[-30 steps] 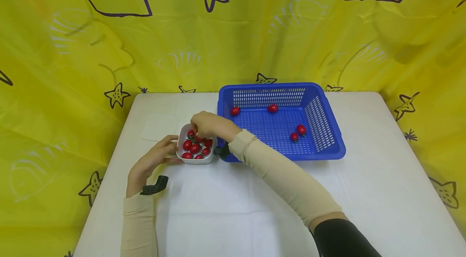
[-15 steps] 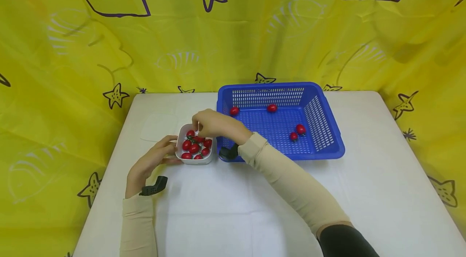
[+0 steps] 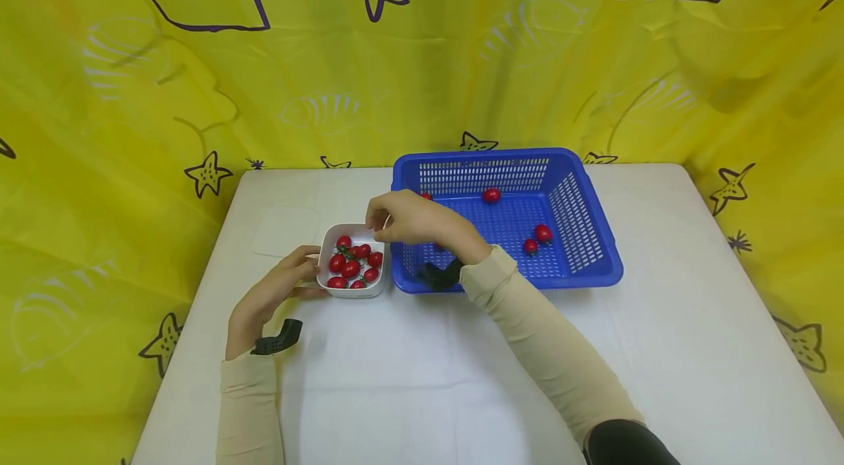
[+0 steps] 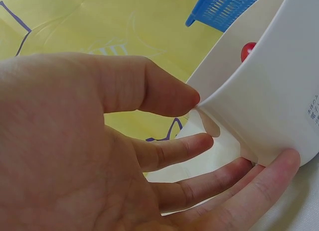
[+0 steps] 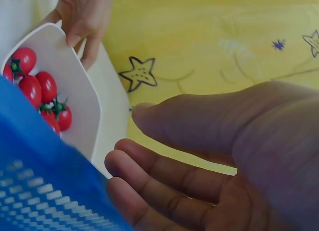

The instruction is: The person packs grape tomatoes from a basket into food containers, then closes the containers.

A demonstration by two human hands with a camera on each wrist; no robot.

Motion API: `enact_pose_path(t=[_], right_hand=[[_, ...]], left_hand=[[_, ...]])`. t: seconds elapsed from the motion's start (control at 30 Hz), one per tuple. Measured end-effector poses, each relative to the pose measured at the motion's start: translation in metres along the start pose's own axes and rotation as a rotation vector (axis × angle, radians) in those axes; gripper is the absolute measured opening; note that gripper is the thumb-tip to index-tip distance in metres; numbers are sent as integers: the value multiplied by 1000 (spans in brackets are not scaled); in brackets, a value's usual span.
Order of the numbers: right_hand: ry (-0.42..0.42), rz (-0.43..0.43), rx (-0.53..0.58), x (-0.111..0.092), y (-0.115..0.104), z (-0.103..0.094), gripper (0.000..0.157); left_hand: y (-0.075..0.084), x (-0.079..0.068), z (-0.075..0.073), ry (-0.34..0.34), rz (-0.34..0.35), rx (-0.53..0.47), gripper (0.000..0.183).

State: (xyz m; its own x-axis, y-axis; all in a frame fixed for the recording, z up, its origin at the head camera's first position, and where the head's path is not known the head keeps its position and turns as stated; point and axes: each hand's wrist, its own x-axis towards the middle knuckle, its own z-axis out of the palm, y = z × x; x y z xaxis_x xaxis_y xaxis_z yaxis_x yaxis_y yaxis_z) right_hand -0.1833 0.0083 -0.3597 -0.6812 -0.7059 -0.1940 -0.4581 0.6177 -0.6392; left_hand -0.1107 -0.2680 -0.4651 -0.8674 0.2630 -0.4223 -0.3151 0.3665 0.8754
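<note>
A white square container holds several red cherry tomatoes, some with green stems. My left hand rests its fingertips and thumb against the container's left side; the left wrist view shows the thumb at the rim and other fingers along the outer wall. Over the gap between the container's right rim and the blue basket is my right hand. In the right wrist view its thumb and fingers are apart, nothing between them.
In the basket lie several cherry tomatoes, some partly hidden by the right hand. A pale flat lid-like sheet lies on the white table behind the left hand. A yellow patterned curtain hangs along the table's back and sides.
My right hand has lifted out of the container and moved right toward the basket, its fingers parting from the tomatoes. The left hand and container stay in place.
</note>
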Motion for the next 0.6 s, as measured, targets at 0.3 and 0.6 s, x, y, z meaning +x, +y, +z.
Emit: enact_pose_path(t=[0.3,0.6], right_hand=[[40,63,33,-23,22,-15,16],[71,118,60,-47,52,-28,15]], left_hand=[[0,-1,0,-3,7,3,52],[-2,0,0,2,9,4,50]])
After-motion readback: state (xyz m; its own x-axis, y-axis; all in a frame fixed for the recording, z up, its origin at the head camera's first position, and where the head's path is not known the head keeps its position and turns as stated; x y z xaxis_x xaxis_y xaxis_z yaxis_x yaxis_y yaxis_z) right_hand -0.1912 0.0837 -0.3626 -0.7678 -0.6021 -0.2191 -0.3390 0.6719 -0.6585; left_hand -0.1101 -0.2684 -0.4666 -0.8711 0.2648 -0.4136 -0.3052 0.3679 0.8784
